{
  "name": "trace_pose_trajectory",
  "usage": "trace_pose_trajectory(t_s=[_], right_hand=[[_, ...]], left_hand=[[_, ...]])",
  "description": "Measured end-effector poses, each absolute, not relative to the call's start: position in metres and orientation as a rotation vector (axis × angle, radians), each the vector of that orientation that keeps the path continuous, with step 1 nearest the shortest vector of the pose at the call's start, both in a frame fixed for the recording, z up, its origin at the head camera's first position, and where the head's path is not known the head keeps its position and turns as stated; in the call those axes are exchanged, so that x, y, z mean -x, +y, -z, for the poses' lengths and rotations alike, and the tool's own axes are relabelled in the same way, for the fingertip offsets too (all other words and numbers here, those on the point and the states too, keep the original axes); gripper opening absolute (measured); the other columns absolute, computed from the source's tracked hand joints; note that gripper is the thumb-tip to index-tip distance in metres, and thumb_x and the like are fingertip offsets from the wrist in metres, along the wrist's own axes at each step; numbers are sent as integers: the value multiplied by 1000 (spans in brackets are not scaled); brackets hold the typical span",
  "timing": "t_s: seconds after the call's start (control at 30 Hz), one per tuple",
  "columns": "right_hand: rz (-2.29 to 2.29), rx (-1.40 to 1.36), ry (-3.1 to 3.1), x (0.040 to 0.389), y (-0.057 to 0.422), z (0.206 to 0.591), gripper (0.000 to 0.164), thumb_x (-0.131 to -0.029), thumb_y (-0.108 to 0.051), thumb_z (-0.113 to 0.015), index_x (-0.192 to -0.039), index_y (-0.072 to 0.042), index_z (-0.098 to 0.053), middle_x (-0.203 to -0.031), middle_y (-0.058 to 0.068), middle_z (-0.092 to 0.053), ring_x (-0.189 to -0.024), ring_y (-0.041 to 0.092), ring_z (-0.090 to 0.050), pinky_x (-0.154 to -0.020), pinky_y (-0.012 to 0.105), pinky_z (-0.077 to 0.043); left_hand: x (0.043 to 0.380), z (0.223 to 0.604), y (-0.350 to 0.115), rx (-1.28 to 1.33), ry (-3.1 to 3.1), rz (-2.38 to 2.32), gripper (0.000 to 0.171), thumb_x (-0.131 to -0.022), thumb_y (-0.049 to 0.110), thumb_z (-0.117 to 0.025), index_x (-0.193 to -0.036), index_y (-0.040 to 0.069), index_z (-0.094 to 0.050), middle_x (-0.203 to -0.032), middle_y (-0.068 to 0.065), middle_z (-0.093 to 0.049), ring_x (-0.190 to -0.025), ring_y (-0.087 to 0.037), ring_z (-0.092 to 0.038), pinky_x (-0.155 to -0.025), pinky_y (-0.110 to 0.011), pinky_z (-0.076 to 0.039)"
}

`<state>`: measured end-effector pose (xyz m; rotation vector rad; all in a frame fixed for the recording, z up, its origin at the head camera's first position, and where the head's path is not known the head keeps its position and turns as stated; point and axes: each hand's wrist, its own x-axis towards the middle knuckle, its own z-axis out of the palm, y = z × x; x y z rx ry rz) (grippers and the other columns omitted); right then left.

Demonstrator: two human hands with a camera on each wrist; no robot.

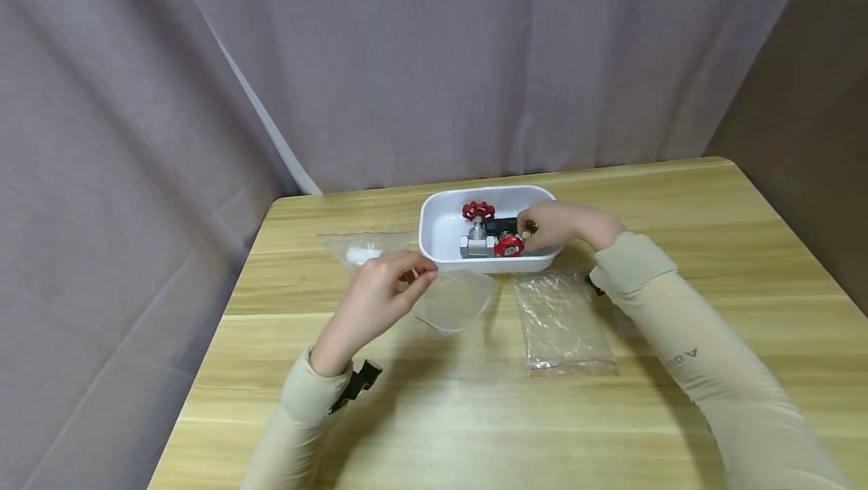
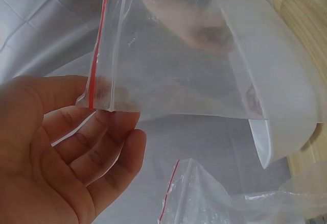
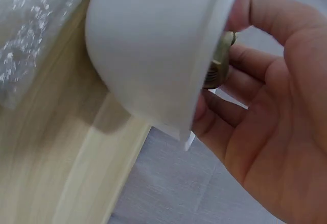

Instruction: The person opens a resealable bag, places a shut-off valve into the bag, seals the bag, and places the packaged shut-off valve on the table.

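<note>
Head view, pinching clear zip bag (image 1: 456,300) at its edge in left hand (image 1: 380,298) fingers near white tray (image 1: 444,230), grasping mostly covered brass fitting (image 1: 533,228) inside with right hand (image 1: 551,222); left wrist, seeing tray hazily through bag; right wrist, losing fingertips behind tray wall.

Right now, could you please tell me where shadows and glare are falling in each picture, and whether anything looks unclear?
Head view: the arms cast soft shadows on the table, and the flat bag glints; left wrist view: the clear bag in the left hand hazes what lies behind it; right wrist view: crinkled plastic shines at upper left, a shadow lies beside the tray.
</note>
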<state>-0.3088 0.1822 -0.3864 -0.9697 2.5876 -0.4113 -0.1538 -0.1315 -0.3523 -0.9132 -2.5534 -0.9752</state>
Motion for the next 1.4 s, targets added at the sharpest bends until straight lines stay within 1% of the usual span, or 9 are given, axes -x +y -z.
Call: trace_pose_trajectory(t_s=[0.17,0.37,0.47,0.57,0.67,0.8,1.07,1.2,1.4], right_hand=[[502,936,2540,309,182,385,11,-89,-17,-63,-94,-8,-64,-83,3,-60,-77,19,-56,-73,36,-49],[661,806,2458,310,184,385,19,-97,-18,-58,-98,-1,-65,-78,9,-66,-67,19,-64,-61,31,-54],[623,812,2510,311,184,384,22,-95,-17,-59,-101,3,-65,-79,11,-67,-67,21,-65,-63,34,-56],[504,882,2627,310,182,383,21,-88,-12,-63,-101,4,-65,-79,9,-65,-72,23,-62,-70,40,-55],[410,947,2727,308,181,383,20,-79,-7,-68,-96,4,-65,-80,7,-61,-75,24,-57,-75,43,-51],[401,935,2760,303,178,384,15,-76,-3,-70,-88,2,-62,-77,6,-59,-72,25,-54,-71,43,-51],[398,933,2788,298,177,384,16,-79,0,-73,-91,2,-63,-79,7,-61,-74,24,-55,-73,44,-51],[391,952,2812,297,178,382,15,-80,4,-72,-91,1,-63,-80,8,-61,-75,26,-57,-74,45,-52],[439,895,2876,290,177,365,20,-86,2,-72,-105,4,-65,-91,13,-67,-84,30,-64,-77,47,-54]], left_hand=[[155,350,-131,917,-2560,957,7,-96,11,-69,-98,7,-75,-92,-1,-72,-76,-11,-66,-71,-35,-60],[154,350,-132,920,-2567,925,7,-96,12,-69,-98,9,-75,-92,1,-71,-77,-10,-65,-71,-34,-59],[153,350,-132,920,-2563,920,7,-96,12,-69,-98,9,-75,-91,1,-71,-77,-10,-65,-71,-35,-58],[153,349,-132,920,-2560,913,7,-96,12,-69,-97,9,-75,-91,1,-71,-77,-10,-64,-71,-34,-58],[153,350,-132,921,-2557,903,7,-96,12,-69,-98,9,-75,-90,2,-71,-77,-10,-64,-71,-33,-57],[152,350,-132,919,-2561,902,7,-96,12,-69,-98,9,-75,-90,2,-70,-76,-9,-63,-70,-31,-56],[153,351,-131,922,-2567,903,7,-96,13,-69,-98,10,-75,-90,2,-70,-76,-10,-63,-69,-35,-58],[153,351,-129,928,-2574,886,6,-96,13,-69,-96,11,-75,-89,2,-70,-74,-8,-63,-67,-31,-57],[155,351,-128,930,-2582,873,6,-96,13,-69,-96,11,-75,-88,3,-70,-74,-8,-63,-67,-28,-56]])
